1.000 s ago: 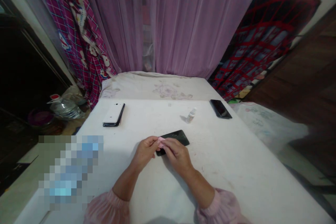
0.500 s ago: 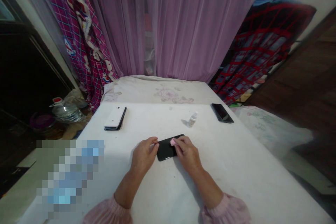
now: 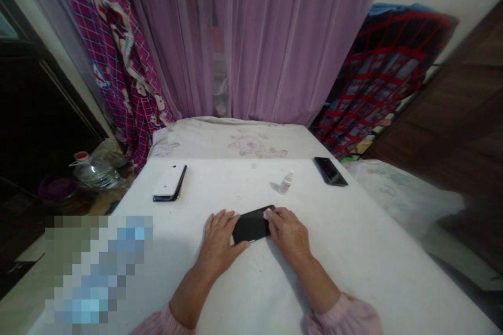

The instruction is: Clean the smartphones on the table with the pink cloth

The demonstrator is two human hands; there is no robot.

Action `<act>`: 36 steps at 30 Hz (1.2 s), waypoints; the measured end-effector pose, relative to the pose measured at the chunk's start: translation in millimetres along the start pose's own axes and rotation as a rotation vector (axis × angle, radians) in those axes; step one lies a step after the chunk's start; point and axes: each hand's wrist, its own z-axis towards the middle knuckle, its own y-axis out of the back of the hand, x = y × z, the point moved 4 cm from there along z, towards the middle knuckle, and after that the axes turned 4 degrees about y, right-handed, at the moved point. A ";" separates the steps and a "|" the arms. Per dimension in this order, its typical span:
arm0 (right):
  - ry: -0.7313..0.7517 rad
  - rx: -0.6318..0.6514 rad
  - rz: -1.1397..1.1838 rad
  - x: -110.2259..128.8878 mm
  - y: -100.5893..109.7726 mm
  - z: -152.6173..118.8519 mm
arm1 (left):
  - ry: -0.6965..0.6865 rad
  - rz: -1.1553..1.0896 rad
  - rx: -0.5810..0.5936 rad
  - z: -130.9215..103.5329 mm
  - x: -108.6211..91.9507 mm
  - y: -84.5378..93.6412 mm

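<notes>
A black smartphone [image 3: 251, 226] lies on the white-covered table, its dark glossy face up and slightly angled. My left hand [image 3: 220, 235] grips its left end, thumb along the near edge and fingers at the far edge. Pinched in my right hand [image 3: 290, 231] is a small pink cloth [image 3: 268, 213], pressed on the phone's upper right part. The fingers hide most of the cloth. Beyond the phone a small white bottle [image 3: 286, 182] with a narrow tip stands upright.
A white phone [image 3: 170, 180] lies on a dark one at the table's far left. Another black phone [image 3: 330, 171] is at the far right. Purple curtains [image 3: 275, 36] hang behind the table. A large water jug [image 3: 94, 171] stands on the left, below table level.
My left hand has opened wider and now spans the phone's left end, where before its fingertips were at the corner. My right hand has slid the pink cloth rightward across the phone.
</notes>
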 end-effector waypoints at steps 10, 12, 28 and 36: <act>-0.037 0.035 -0.076 -9.6 -4.4 16.3 | 0.019 0.040 0.054 -1.0 -2.3 0.2; -0.057 0.055 -0.077 -9.1 -5.1 18.4 | 0.038 0.067 0.034 -1.7 -1.9 1.1; -0.014 0.098 0.057 26.8 -19.3 18.7 | 0.041 0.143 -0.103 -3.2 -1.6 5.0; -0.208 0.076 -0.024 -25.0 -14.4 21.0 | 0.044 0.138 -0.072 -2.3 -1.2 3.1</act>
